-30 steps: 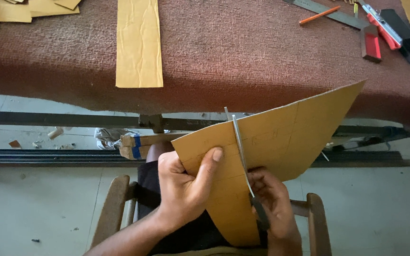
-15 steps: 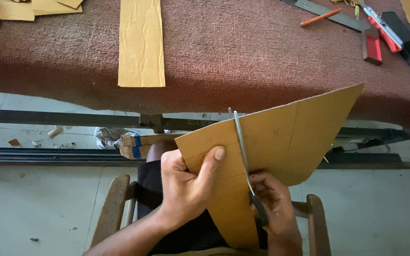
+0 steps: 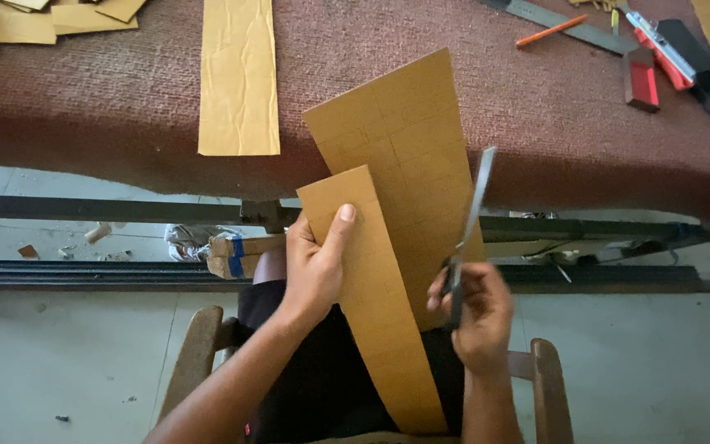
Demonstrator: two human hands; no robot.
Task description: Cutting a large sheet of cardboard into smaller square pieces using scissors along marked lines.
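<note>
Since the earlier frame, I saw cardboard (image 3: 388,164) part; left hand (image 3: 315,265) pinched the strip (image 3: 371,312), right hand (image 3: 477,316) clenched scissors (image 3: 468,222) at three o'clock, clear.

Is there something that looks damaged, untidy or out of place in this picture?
Little stands out. Cardboard offcuts lie in a loose heap at the table's far left corner, and small debris litters the floor under the table.

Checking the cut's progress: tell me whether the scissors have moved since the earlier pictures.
Yes. The scissors in the right hand have come out of the cardboard sheet and now stand at its right edge, blades pointing up toward the table edge.
</note>
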